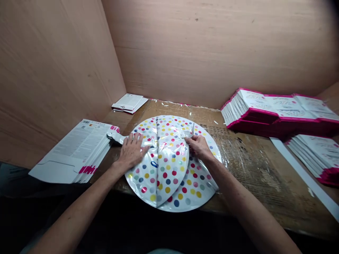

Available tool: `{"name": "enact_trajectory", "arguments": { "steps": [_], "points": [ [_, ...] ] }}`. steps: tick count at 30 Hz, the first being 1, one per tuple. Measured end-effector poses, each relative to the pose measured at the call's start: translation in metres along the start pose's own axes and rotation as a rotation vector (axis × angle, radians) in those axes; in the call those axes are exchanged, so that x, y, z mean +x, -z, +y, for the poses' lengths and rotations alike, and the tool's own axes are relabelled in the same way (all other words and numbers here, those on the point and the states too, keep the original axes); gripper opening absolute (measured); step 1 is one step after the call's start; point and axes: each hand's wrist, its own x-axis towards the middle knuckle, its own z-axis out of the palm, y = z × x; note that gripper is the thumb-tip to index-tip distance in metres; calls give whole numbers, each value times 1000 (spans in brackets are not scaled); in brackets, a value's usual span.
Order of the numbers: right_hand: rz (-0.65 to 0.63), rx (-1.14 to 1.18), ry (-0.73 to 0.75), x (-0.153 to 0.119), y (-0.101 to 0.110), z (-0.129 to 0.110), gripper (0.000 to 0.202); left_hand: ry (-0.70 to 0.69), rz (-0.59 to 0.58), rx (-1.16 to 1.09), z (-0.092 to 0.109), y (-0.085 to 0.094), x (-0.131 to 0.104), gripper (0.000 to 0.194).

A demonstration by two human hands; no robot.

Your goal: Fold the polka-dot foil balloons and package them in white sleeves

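Observation:
A round white foil balloon point(172, 165) with coloured dots lies flat on the cardboard-covered table, part of it folded over along an upright crease. My left hand point(133, 150) rests on its left side, fingers spread, beside the shiny neck tab point(115, 136) that sticks out to the left. With thumb and fingers closed, my right hand point(199, 146) pinches the edge of the folded-over flap right of the middle. A small blue ring-shaped mark point(154, 164) shows on the left half.
Printed white card sleeves point(71, 151) lie fanned at the left. A few smaller cards point(129, 102) sit in the back left corner. Pink-edged packets point(283, 109) are stacked at the right, with another pile point(317, 151) nearer. Wooden panels point(212, 49) enclose the back and left.

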Motion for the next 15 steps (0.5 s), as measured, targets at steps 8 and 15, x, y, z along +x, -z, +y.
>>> {"name": "enact_trajectory", "arguments": {
  "steps": [8,15],
  "points": [
    [242,-423,123,-18,40,13,27,-14,103,-179,68,8,-63,44],
    [-40,-939,909,-36,15,20,39,87,45,-380,117,24,-113,40]
  ]
}}
